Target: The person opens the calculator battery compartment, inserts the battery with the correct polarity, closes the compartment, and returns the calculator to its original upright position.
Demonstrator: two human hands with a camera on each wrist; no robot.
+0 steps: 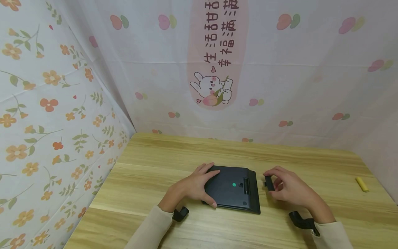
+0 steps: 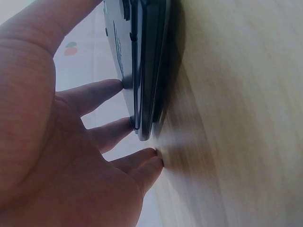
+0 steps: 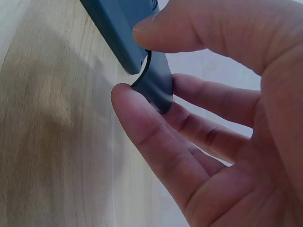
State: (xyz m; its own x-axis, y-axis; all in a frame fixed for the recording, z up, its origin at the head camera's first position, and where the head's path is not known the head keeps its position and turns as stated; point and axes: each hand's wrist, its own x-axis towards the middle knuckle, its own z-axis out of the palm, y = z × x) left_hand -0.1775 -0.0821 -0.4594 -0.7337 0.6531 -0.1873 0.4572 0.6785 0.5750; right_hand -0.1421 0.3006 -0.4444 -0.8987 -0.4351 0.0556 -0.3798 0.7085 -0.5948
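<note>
Lying face-unknown on the pale yellow wooden table point(image 1: 233, 231) is a flat, dark, four-sided gadget point(image 1: 224, 190) with a shiny back. The head view shows the whole of it, with a small round green sticker point(image 1: 234, 184) and a narrow open slot point(image 1: 246, 186) near its right end. The left hand point(image 1: 199, 185) is spread over the gadget's left end, thumb at the near edge and fingers toward the far edge. The left wrist view shows what the head view hides: the gadget's ridged side, two fingertips touching it, and two more fingers reaching lower, by the wood. Just right of the gadget, the right hand point(image 1: 290, 185) pinches a small, thin, dark cover point(image 1: 269, 183) between thumb and fingers. From the head it looks like a short bar with a little tab, but the right wrist view shows a curved edge on it, and the gadget's corner close by. Only the head view has the short yellow stick point(image 1: 362, 184), well to the right of the gadget, and the white cloth with coloured prints point(image 1: 155, 79) behind the gadget.
</note>
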